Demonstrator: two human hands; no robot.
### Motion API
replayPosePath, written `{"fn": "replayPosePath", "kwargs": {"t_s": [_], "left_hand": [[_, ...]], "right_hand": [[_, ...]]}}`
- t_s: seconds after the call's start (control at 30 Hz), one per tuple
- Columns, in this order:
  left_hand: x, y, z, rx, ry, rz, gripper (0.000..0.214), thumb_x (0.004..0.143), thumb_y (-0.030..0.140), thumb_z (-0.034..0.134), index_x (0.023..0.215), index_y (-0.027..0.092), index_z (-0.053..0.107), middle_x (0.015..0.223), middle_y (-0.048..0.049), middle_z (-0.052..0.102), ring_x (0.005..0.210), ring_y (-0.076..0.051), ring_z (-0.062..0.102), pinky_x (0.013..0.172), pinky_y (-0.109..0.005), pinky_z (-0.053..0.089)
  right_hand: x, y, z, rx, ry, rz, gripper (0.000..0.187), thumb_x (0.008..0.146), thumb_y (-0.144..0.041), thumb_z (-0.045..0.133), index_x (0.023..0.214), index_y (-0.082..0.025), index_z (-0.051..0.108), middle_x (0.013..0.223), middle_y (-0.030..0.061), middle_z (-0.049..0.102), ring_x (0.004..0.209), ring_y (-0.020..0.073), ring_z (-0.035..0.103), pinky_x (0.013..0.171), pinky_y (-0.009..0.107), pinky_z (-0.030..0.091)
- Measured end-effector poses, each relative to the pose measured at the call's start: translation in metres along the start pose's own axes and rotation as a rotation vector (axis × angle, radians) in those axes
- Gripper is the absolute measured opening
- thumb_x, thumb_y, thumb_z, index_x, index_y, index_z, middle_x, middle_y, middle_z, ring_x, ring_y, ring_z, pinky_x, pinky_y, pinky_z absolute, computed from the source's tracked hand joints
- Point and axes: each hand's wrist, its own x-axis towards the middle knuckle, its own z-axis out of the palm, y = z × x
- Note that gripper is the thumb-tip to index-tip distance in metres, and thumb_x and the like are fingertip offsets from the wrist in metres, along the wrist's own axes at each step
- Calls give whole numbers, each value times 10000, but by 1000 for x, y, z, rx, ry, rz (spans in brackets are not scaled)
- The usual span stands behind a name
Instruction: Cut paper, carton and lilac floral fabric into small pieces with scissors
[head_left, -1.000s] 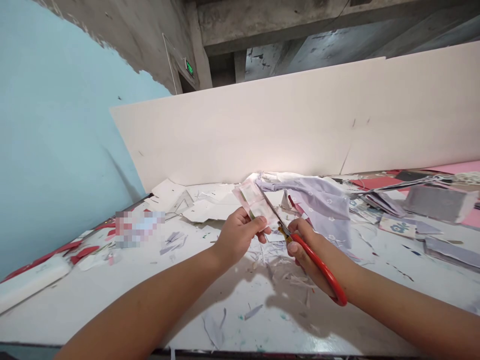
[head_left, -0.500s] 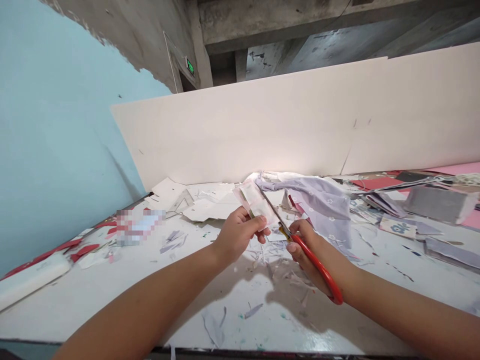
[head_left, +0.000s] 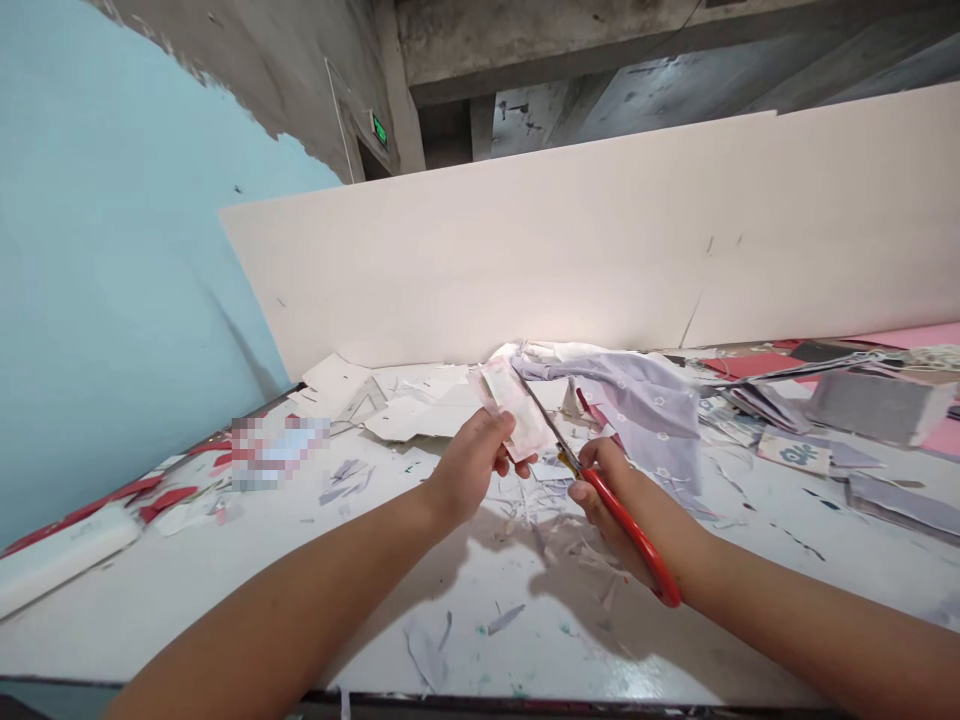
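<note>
Fingers: those of the left hand (head_left: 469, 470) (head_left: 514, 460) curl behind a folded pink-and-white paper strip (head_left: 514, 410), pinching it against the thumb. Those of the right hand (head_left: 619, 515) (head_left: 592, 455) wrap closed around red-handled scissors (head_left: 636, 535).
Head view, paper strip: it stands tilted above the middle of the bench (head_left: 225, 590), well back from the near edge and just in front of a crumpled lilac patterned cloth (head_left: 637, 400).
Head view, scissors: the steel blades (head_left: 544, 420) run up along the strip's right edge and touch it. How far they stand open is too fine to tell.
Change: the strip now leans a little further left than half a second earlier, and the left hand has turned with it; the scissors sit much as they did.
Bench, near middle: paper shreds (head_left: 551, 545) lie scattered below both hands.
Bench, far edge: white card offcuts (head_left: 420, 415) lie against a cream board (head_left: 487, 260).
Bench, right side: a grey block (head_left: 874, 405) rests on a pink sheet (head_left: 941, 335).
Bench, left edge: red scraps (head_left: 165, 500) and a white roll (head_left: 60, 560) lie below a pale blue wall (head_left: 112, 300).
</note>
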Motion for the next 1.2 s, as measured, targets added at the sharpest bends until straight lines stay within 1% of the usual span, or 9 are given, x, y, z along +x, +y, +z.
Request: {"fn": "replayPosePath", "kwargs": {"t_s": [0.13, 0.37, 0.57, 0.63, 0.73, 0.87, 0.97, 1.07, 1.2], "left_hand": [[2, 1, 3, -8, 94, -7, 354, 812, 512, 429, 785, 166, 501, 568, -2, 588, 462, -105, 524, 493, -246, 327], [5, -2, 1, -75, 131, 3, 314, 773, 474, 514, 913, 196, 472, 655, 17, 608, 503, -131, 589, 465, -229, 332], [7, -3, 0, -219, 100, 61, 336, 778, 497, 510, 918, 197, 560, 770, -20, 626, 726, -160, 600, 582, -249, 420], [8, -3, -1, -241, 136, 86, 314, 780, 472, 523, 946, 209, 560, 806, -16, 627, 746, -150, 593, 623, -247, 433], [10, -4, -3, -224, 230, 101, 256, 765, 435, 561, 900, 218, 556, 761, 13, 608, 709, -125, 578, 642, -233, 435], [11, -4, -5, -198, 268, 82, 235, 753, 428, 577, 793, 198, 543, 690, 25, 571, 675, -115, 557, 631, -225, 429], [11, -4, -5, -225, 265, 81, 232, 750, 417, 582, 831, 202, 551, 699, 22, 570, 655, -113, 550, 606, -223, 422], [12, -6, -5, -213, 257, 72, 239, 748, 423, 581, 844, 205, 557, 660, 31, 553, 585, -103, 523, 562, -220, 404], [12, -9, -5, -169, 259, 63, 256, 748, 448, 575, 771, 195, 548, 582, 43, 500, 498, -87, 458, 502, -216, 360]], "right_hand": [[0, -1, 1, -8, -10, -11, 234, 839, -473, 290, 841, -240, 286, 524, -46, 477, 444, 158, 465, 464, 253, 330], [0, 3, 2, 12, -4, -13, 265, 841, -490, 303, 857, -227, 320, 539, -25, 522, 438, 148, 456, 454, 244, 324], [-2, 0, 1, 25, -45, -3, 275, 839, -505, 308, 854, -231, 303, 564, -22, 535, 475, 165, 484, 480, 261, 349], [-2, 0, 3, 39, -30, -14, 267, 832, -494, 338, 845, -230, 305, 565, -21, 531, 479, 161, 480, 478, 260, 345], [-2, 2, 6, 97, -31, -79, 251, 841, -476, 349, 853, -230, 297, 567, -44, 486, 476, 139, 446, 469, 249, 341], [-4, 4, 7, 250, -105, -201, 292, 883, -466, 300, 1028, -224, 219, 625, -57, 464, 488, 118, 444, 492, 249, 387], [-5, 5, 6, 296, -123, -306, 368, 884, -497, 277, 1091, -212, 167, 680, -32, 488, 523, 126, 470, 528, 265, 421], [-6, 4, 3, 273, -123, -404, 453, 866, -566, 248, 1119, -203, 148, 821, 35, 524, 623, 158, 521, 616, 316, 452], [-6, 3, 1, 264, -111, -383, 513, 830, -649, 153, 1087, -205, 156, 865, 67, 504, 702, 199, 525, 615, 347, 452]]}}
